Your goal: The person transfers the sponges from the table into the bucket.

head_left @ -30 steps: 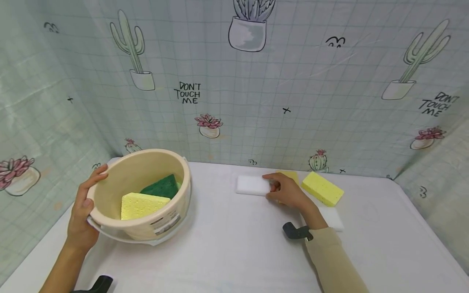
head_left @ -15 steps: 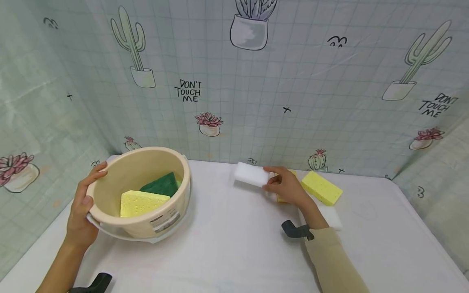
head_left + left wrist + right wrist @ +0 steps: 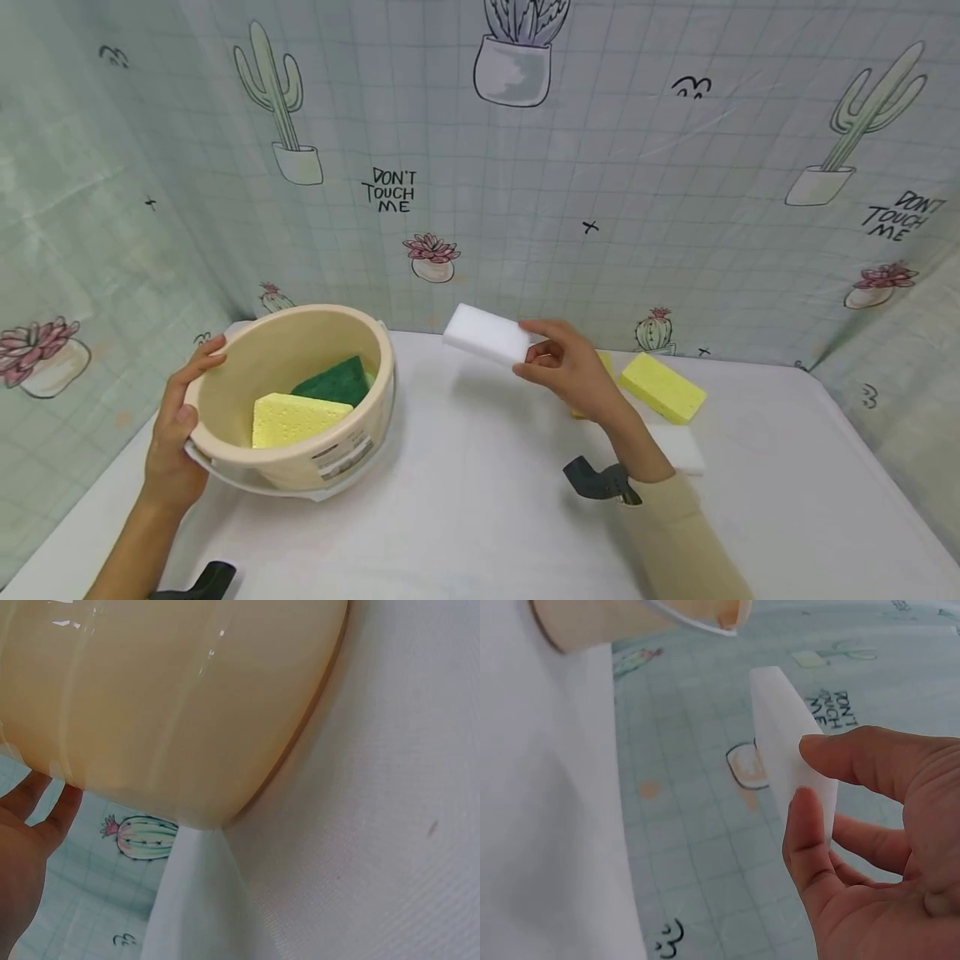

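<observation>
My right hand (image 3: 573, 371) pinches a white sponge block (image 3: 487, 333) by its right end, between thumb and fingers. The block is held tilted above the table, and in the right wrist view the white sponge (image 3: 784, 735) appears nearly edge-on. At the left, my left hand (image 3: 176, 429) grips the rim of a cream bucket (image 3: 300, 321), which leans toward me. A yellow sponge (image 3: 296, 419) and a dark green scouring pad (image 3: 335, 383) lie inside it. In the left wrist view the bucket's wall (image 3: 165, 697) fills the upper left, with part of the left hand (image 3: 22, 855) beside it.
On the white table (image 3: 450, 500), right of my right hand, are another yellow sponge (image 3: 662, 387) and a white sponge (image 3: 678, 448) partly behind the wrist. A further yellow piece (image 3: 604, 360) is mostly hidden by the hand. A cactus-print curtain (image 3: 510, 192) stands behind.
My right hand has lifted the white sponge off the table and carried it left toward the bucket, tilting it. The left hand and bucket have stayed in place.
</observation>
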`<act>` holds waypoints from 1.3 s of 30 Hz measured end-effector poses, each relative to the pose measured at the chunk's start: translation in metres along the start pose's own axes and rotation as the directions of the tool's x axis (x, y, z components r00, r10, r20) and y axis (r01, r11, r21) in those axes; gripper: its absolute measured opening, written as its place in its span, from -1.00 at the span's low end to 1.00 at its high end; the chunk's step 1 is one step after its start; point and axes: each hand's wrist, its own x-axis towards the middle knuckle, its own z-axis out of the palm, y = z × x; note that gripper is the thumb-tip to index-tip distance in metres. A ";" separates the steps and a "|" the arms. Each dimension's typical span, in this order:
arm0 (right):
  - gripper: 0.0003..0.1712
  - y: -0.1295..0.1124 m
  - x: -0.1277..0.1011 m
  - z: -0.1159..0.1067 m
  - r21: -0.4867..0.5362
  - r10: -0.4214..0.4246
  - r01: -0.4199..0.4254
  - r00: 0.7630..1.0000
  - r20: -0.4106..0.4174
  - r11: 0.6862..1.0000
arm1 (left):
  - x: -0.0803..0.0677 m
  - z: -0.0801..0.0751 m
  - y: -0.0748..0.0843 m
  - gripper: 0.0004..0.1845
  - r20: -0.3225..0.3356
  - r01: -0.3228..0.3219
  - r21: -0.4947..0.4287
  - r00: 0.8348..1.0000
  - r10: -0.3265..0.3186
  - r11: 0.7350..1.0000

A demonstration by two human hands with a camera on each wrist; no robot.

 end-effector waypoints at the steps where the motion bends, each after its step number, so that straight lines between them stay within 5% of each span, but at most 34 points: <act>1: -0.33 -0.003 0.001 0.002 0.009 -0.007 0.007 1.000 0.002 1.000 | 0.000 0.000 0.000 -0.46 -0.001 -0.001 -0.001 1.000 0.001 1.000; 24: -0.33 -0.054 0.017 0.035 0.051 -0.118 0.115 0.990 0.080 0.992 | 0.001 0.001 0.001 -0.46 -0.001 0.003 0.018 1.000 -0.003 1.000; 39: -0.31 -0.093 0.029 0.082 -0.024 -0.201 0.208 0.963 0.178 0.978 | 0.001 0.002 0.003 -0.47 0.001 0.004 0.026 1.000 -0.004 1.000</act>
